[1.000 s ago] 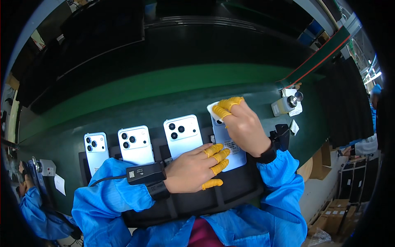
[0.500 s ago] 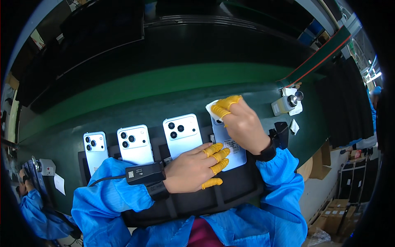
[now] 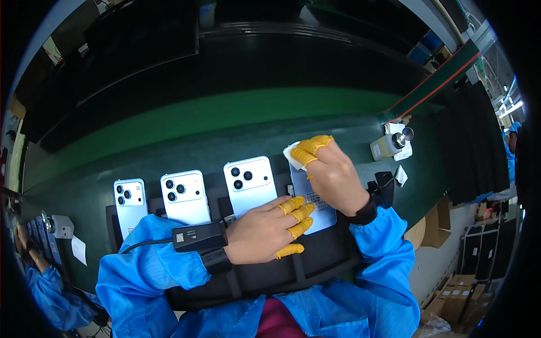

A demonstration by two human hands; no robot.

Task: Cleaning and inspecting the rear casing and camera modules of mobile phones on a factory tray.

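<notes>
My right hand is closed in a pinch on a white wipe, pressed to the top end of the rightmost phone. That phone lies back up, and the hand hides its camera area. With its fingers stretched and a little apart, my left hand rests with its fingertips at the same phone's left edge. Yellow finger cots cover several fingers of both hands. To the left lie three more pale blue phones, camera side up: one close by, a middle one and a far left one. A black compartment tray is beneath.
A squarish bottle with a metal top stands on the green bench at the right, near a crumpled white wipe. At the left are another bottle, a white paper and a co-worker's blue sleeve. Cardboard boxes sit lower right.
My right hand and the wipe have shifted slightly down at the phone's top end. My left hand stays in place. The co-worker's hand at the left has moved.
</notes>
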